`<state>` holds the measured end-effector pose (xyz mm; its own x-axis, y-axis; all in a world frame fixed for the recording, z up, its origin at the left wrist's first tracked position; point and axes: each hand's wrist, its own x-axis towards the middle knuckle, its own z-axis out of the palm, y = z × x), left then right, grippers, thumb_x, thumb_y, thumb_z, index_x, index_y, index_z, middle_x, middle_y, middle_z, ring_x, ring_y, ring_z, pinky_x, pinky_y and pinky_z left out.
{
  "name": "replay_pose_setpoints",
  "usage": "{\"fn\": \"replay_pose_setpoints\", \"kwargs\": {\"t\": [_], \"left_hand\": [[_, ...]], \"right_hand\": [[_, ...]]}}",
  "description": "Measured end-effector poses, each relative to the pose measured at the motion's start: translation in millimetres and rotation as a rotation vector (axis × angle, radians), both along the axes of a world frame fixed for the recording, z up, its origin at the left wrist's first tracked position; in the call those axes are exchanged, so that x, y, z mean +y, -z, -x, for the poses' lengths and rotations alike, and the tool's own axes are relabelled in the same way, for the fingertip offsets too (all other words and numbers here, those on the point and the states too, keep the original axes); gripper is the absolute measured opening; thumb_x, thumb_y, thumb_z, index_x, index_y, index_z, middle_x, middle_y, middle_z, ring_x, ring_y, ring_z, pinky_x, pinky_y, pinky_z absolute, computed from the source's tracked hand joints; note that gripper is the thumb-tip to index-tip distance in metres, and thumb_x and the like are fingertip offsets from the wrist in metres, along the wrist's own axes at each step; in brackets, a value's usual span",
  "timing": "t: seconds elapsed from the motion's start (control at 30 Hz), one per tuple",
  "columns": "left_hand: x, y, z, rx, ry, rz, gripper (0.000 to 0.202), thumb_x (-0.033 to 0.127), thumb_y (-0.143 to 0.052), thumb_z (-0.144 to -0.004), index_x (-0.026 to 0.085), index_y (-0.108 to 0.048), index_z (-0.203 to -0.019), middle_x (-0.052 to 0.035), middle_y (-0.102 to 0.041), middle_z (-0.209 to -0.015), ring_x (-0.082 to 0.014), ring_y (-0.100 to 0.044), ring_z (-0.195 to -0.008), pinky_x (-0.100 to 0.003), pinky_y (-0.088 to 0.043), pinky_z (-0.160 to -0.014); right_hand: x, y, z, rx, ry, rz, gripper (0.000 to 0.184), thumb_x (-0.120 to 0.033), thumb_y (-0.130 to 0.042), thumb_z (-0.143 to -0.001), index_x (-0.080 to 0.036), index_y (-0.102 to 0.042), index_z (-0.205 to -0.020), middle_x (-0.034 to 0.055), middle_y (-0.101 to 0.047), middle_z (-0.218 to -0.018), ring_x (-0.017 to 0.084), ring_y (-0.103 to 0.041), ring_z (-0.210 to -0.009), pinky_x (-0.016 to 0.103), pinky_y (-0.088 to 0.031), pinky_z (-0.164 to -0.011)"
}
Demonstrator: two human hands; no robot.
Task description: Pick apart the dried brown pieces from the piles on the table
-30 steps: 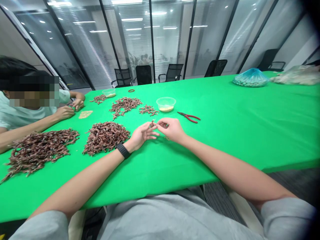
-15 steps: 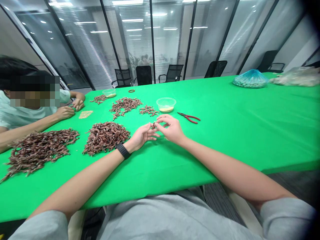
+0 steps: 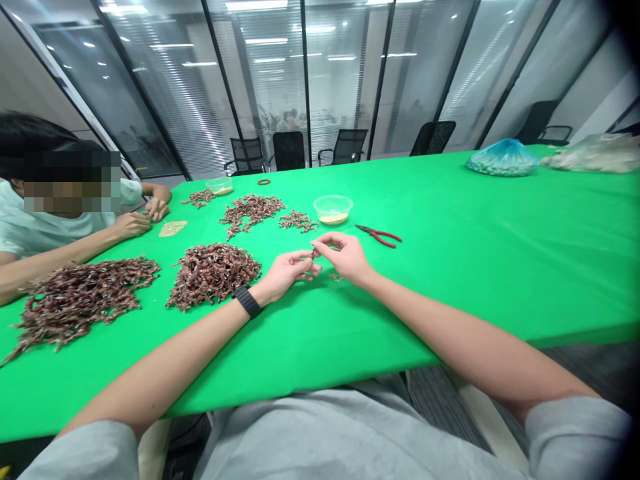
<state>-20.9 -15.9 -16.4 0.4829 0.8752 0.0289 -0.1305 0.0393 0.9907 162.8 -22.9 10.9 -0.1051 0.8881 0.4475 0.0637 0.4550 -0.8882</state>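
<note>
My left hand (image 3: 286,273) and my right hand (image 3: 344,257) meet over the green table (image 3: 475,260), both pinching one small brown pod-like piece (image 3: 312,254) between the fingertips. A black band sits on my left wrist. A heap of the same brown pieces (image 3: 213,273) lies just left of my left hand. A few crumbs (image 3: 335,277) lie under my right hand. A clear plastic bowl (image 3: 333,209) with pale grains stands beyond my hands, and red-handled pliers (image 3: 379,235) lie to its right.
Another person (image 3: 65,220) sits at the left with hands on the table by a big brown heap (image 3: 75,300). Smaller heaps (image 3: 250,210), a second bowl (image 3: 219,185) and a brown ring (image 3: 263,181) lie farther back. Plastic bags (image 3: 503,157) rest at the far right.
My hands shifted slightly and my left fingers curled in, closing on the small brown piece that my right hand also grips. Little else moved.
</note>
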Motion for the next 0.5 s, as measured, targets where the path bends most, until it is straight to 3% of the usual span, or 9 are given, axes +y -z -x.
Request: {"fn": "replay_pose_setpoints", "kwargs": {"t": [0.1, 0.2, 0.33, 0.5], "left_hand": [[-1.7, -0.3, -1.5, 0.043, -0.021, -0.055, 0.057, 0.047, -0.081, -0.078, 0.013, -0.068, -0.122, -0.002, -0.067, -0.071, -0.0087, -0.057, -0.059, -0.02, -0.043, -0.056], [-3.5, -2.2, -2.6, 0.079, -0.08, -0.143, 0.055, 0.048, -0.08, -0.078, 0.014, -0.072, -0.12, -0.0007, -0.064, -0.074, -0.0055, -0.045, -0.056, -0.02, -0.033, -0.052], [-3.8, -3.7, -2.5, 0.108, -0.148, -0.268, 0.047, 0.047, -0.082, -0.076, 0.016, -0.077, -0.111, -0.0078, -0.072, -0.105, -0.0117, -0.057, -0.078, -0.023, -0.043, -0.068], [-2.6, -1.4, -3.0, 0.028, -0.048, -0.135, 0.056, 0.047, -0.084, -0.073, 0.015, -0.074, -0.118, -0.0122, -0.074, -0.114, -0.0217, -0.068, -0.096, -0.034, -0.05, -0.089]], "right_hand": [[0.1, -0.5, 0.2, 0.019, 0.005, -0.013, 0.031, -0.047, -0.073, -0.081, -0.017, -0.07, -0.083, 0.0055, -0.072, -0.077, 0.018, -0.068, -0.075, 0.033, -0.056, -0.079], [0.7, -0.9, 0.0, 0.045, 0.0, -0.029, 0.031, -0.047, -0.073, -0.081, -0.017, -0.07, -0.082, 0.0058, -0.072, -0.076, 0.019, -0.068, -0.075, 0.034, -0.056, -0.078], [-0.1, -2.1, 0.0, 0.062, -0.013, -0.039, 0.029, -0.046, -0.073, -0.081, -0.017, -0.07, -0.082, 0.0055, -0.072, -0.076, 0.019, -0.068, -0.074, 0.035, -0.056, -0.078], [-0.9, -2.2, 0.3, 0.052, -0.008, -0.042, 0.028, -0.046, -0.073, -0.081, -0.017, -0.07, -0.082, 0.005, -0.071, -0.075, 0.018, -0.067, -0.072, 0.034, -0.056, -0.076]]}}
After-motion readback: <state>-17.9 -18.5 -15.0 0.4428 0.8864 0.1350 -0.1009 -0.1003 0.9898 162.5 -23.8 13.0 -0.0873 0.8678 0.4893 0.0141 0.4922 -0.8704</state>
